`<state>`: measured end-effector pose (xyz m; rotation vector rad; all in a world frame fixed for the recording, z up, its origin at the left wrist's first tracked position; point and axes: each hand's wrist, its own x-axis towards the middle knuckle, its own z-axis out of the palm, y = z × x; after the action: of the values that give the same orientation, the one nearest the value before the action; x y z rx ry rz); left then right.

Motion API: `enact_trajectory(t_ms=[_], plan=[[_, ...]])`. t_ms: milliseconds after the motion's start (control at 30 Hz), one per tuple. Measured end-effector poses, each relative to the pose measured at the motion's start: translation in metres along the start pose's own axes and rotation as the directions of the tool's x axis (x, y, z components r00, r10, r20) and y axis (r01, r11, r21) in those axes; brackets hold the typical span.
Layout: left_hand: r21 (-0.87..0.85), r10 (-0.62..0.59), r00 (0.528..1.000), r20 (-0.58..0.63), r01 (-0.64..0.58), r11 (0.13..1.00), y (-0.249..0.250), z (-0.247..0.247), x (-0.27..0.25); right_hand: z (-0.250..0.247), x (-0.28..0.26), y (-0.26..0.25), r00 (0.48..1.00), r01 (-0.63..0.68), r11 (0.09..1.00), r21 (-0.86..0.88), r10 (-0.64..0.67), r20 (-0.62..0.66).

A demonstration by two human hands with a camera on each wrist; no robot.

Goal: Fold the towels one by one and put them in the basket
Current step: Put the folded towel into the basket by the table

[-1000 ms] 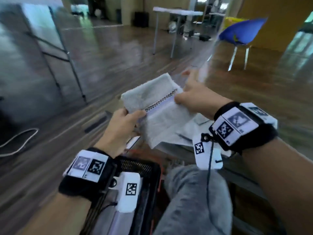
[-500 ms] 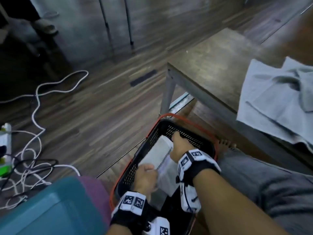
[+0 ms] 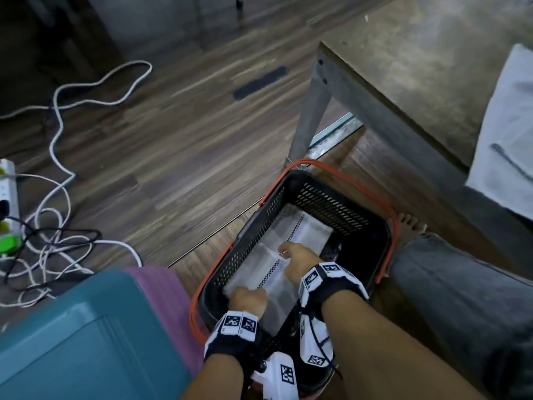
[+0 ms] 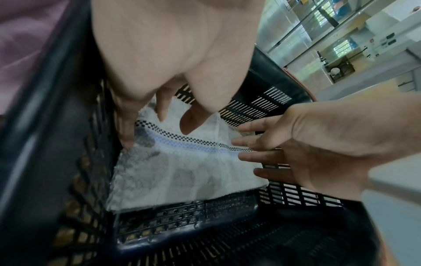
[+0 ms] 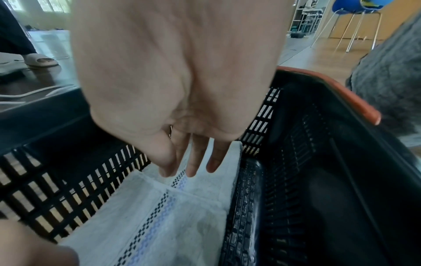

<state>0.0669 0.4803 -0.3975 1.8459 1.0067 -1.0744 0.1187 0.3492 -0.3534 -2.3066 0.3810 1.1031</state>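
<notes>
A folded white towel [image 3: 259, 269] with a chequered blue stripe lies flat on the floor of the black basket [image 3: 331, 207], along its left wall. Both hands are down inside the basket. My left hand [image 3: 243, 294] is at the towel's near end; in the left wrist view its fingers [image 4: 127, 138] point down and touch the towel [image 4: 182, 171] beside the wall, thumb apart. My right hand [image 3: 288, 252] hovers at the far end with straight, spread fingers [image 5: 190, 169] just over the stripe of the towel [image 5: 159, 225]. Neither hand grips anything.
Unfolded towels [image 3: 507, 125] lie on the low grey table [image 3: 418, 67] to the right of the basket. A teal box [image 3: 72, 342] stands at the left. White cables [image 3: 57, 140] and a power strip [image 3: 7, 192] lie on the wooden floor. My grey-trousered leg [image 3: 461, 298] is at the right.
A second ago both hands held the folded towel in the air. They lowered it into the basket, and now it lies flat with the fingers released.
</notes>
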Motion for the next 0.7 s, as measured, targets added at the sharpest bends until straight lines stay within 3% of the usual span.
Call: enact_trajectory(t_ms=[200, 300, 433, 500, 567, 633, 700], plan=[[-0.158, -0.011, 1.0, -0.014, 0.008, 0.987, 0.006, -0.008, -0.01, -0.013, -0.013, -0.014, 0.997, 0.046, 0.997, 0.064, -0.042, -0.063], [-0.287, 0.03, 1.0, 0.008, -0.027, 0.958, 0.018, -0.02, -0.029, -0.038, -0.026, -0.032, 0.988, 0.14, 0.987, 0.081, -0.133, -0.085], [-0.374, 0.242, 0.952, 0.185, -0.16, 0.913, 0.055, -0.031, -0.078, -0.109, -0.068, -0.058, 0.951, 0.302, 0.914, 0.271, -0.27, -0.151], [-0.37, 0.407, 0.892, 0.195, -0.317, 0.873, 0.087, -0.033, -0.114, -0.157, -0.104, -0.063, 0.928, 0.356, 0.879, 0.317, -0.294, -0.228], [-0.363, 0.566, 0.801, 0.196, -0.476, 0.801, 0.125, -0.029, -0.156, -0.206, -0.152, -0.057, 0.866, 0.442, 0.852, 0.281, -0.324, -0.381], [-0.309, 0.714, 0.678, 0.175, -0.65, 0.694, 0.164, -0.018, -0.201, -0.252, -0.207, -0.039, 0.745, 0.523, 0.833, 0.181, -0.343, -0.573], [-0.225, 0.842, 0.506, 0.186, -0.813, 0.538, 0.199, -0.001, -0.248, -0.288, -0.262, -0.009, 0.589, 0.595, 0.793, 0.13, -0.32, -0.742]])
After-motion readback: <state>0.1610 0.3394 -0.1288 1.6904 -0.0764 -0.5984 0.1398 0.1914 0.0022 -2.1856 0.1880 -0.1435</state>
